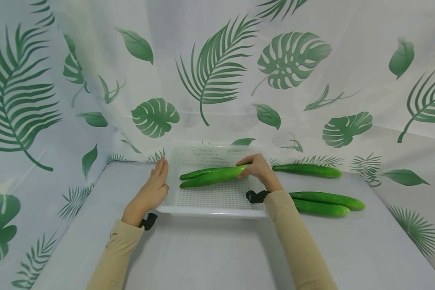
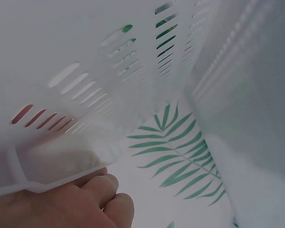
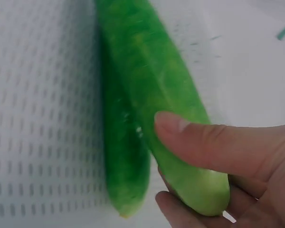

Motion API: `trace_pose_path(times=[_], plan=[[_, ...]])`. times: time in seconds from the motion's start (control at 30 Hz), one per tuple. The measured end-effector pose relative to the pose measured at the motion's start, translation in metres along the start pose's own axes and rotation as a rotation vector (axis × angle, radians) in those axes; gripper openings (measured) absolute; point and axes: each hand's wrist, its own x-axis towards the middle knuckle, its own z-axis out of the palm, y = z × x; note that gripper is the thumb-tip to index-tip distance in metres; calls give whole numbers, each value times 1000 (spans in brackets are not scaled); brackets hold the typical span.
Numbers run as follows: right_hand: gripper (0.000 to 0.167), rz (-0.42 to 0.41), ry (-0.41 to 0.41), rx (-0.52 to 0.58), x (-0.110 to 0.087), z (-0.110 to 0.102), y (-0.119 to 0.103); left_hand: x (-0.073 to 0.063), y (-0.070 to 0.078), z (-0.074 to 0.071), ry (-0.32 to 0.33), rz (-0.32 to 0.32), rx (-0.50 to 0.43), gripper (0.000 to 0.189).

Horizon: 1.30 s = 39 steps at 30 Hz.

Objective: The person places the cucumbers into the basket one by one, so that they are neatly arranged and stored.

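Observation:
Two long green cucumbers lie side by side over the slotted floor of a white plastic basket (image 1: 212,212). My right hand (image 1: 256,171) pinches the near, paler cucumber (image 1: 212,178) by its right end. In the right wrist view, the thumb presses on top of it, with fingers beneath. The other cucumber (image 3: 126,166) lies against it, partly covered by it. At the basket's left side my left hand (image 1: 154,189) holds the rim, fingers stretched along the outside. Skin shows through the slots of the basket wall (image 2: 80,38) in the left wrist view.
Right of the basket, one cucumber (image 1: 308,170) lies at the back of the white table (image 1: 217,249). Two more cucumbers (image 1: 326,198) lie nearer, partly hidden by the right forearm. A leaf-printed curtain (image 1: 217,80) rises behind and at both sides.

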Motion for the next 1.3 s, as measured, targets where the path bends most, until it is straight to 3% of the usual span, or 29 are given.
trace_pose_path(times=[0.3,0.57,0.9,1.13,1.3], plan=[[47,-22,52,-69,7,5,5,1,0,1,6,7,2,73],[39,-101,68,90,-8,-12,-1,0,3,1,6,1,-5,73],[44,-186,67,154,-40,-57,-9,2,0,3,21,12,12,73],[44,-243,196,113,-74,-94,0,1,2,3,17,10,8,73],[44,-276,303,170,-101,-120,24,0,2,2,17,8,-5,73]])
